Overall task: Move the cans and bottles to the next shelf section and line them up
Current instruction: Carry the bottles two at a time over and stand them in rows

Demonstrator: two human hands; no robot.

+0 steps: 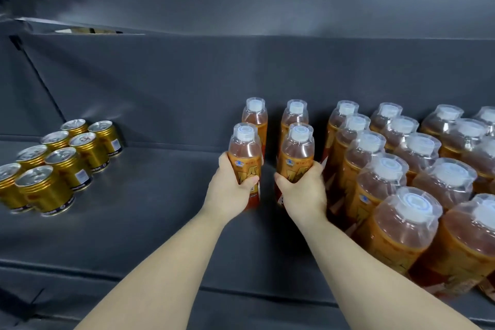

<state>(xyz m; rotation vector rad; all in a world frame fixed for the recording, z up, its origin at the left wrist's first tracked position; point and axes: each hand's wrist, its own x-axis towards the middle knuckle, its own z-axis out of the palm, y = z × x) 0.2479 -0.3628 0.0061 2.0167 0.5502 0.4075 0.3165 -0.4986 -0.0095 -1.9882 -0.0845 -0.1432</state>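
Nearest: both forearms reached in over the shelf [160, 195]. Our left hand [230, 190] was wrapped round the label band of the left bottle [244, 153], thumb across the front. Our right hand [304, 191] was clamped round the right bottle [296, 151] the same way. The mid-body grip was likely chosen to keep each one upright and easy to set down square. Both stood caps up with a gap between them. We couldn't tell if the bases were on the shelf or just off it.

Just behind: the rear-left bottle [255, 115] and rear-right bottle [294, 115] were upright, each in line with the held one in front. We read that as two files being built back to front, one bottle per hand to keep the files level.

Right: the bottle block [401, 177] was packed in touching rows from near edge to back. The right bottle sat just beside its leftmost file. We couldn't say whether the block was source or destination.

Far left: the cans [67, 158] stood in two tight files, well apart from the bottles, probably sorted by kind.

The back panel [214, 75] closed off the rear and gave the rows a stop to line up against.
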